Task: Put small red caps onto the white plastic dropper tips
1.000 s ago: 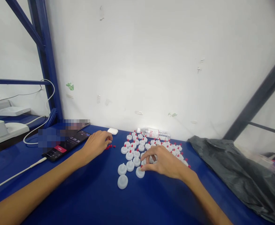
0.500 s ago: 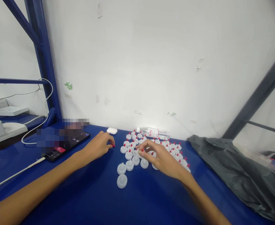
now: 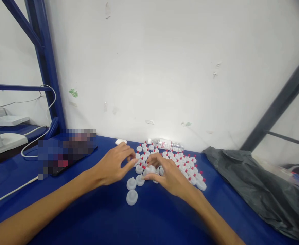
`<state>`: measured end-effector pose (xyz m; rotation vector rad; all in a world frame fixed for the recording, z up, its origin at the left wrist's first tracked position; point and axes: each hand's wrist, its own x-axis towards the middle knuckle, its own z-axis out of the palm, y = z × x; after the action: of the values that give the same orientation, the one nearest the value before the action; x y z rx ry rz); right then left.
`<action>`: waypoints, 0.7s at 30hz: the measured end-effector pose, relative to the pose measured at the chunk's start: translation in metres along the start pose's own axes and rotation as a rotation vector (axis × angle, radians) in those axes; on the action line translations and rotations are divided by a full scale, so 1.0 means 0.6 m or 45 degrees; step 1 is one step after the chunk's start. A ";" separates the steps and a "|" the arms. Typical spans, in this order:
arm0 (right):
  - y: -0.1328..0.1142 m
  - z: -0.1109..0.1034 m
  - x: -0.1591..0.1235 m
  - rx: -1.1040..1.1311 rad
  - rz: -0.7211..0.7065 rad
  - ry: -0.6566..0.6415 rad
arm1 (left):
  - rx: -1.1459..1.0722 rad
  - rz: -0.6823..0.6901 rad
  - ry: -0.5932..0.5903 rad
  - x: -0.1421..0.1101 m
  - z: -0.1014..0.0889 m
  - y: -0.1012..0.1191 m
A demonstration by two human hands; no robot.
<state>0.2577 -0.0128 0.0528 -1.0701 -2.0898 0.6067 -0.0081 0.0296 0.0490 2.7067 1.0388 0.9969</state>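
My right hand (image 3: 164,172) is closed, thumb and fingers pinching a white nozzle cap (image 3: 149,169) tilted on its side, its red tip facing left. Close by on the left, my left hand (image 3: 116,161) has curved fingers, with thumb and index a little apart and no object visible between them. Beneath and behind the hands stand many white nozzle caps with red tips (image 3: 187,166), partly hidden by my fingers. Nearer to me are a few white caps without red tips, among them a front cap (image 3: 132,197) and another cap (image 3: 131,183).
A clear plastic bottle (image 3: 166,144) lies against the wall behind the caps. A white case (image 3: 120,141) sits at the back of the blue table (image 3: 101,217). On the left lies a phone (image 3: 75,160) with a white cable (image 3: 14,190); a dark grey bag (image 3: 246,183) drapes the right side.
My left hand has moved right, close to the right hand; the small red tip it pinched no longer shows there. My right hand has shifted slightly left, its cap now showing a red tip.
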 end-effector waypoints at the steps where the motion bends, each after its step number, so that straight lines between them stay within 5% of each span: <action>1: -0.003 0.005 -0.001 0.026 -0.007 -0.014 | -0.058 0.049 -0.016 -0.003 0.005 0.008; 7: -0.009 0.027 -0.006 -0.024 -0.138 -0.036 | -0.192 0.206 -0.179 -0.012 0.033 0.041; 12: 0.040 -0.009 0.006 -0.504 -0.334 0.172 | -0.196 -0.116 -0.087 -0.004 0.026 0.039; 17: 0.049 -0.065 0.005 -0.436 -0.129 0.337 | -0.007 -0.263 0.025 0.003 0.000 0.008; 21: -0.003 -0.061 -0.002 -0.127 0.054 -0.031 | 0.158 -0.218 -0.084 0.002 0.005 -0.006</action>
<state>0.2855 -0.0116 0.0770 -1.1711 -2.1422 0.5427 -0.0078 0.0337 0.0463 2.6675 1.3352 0.8360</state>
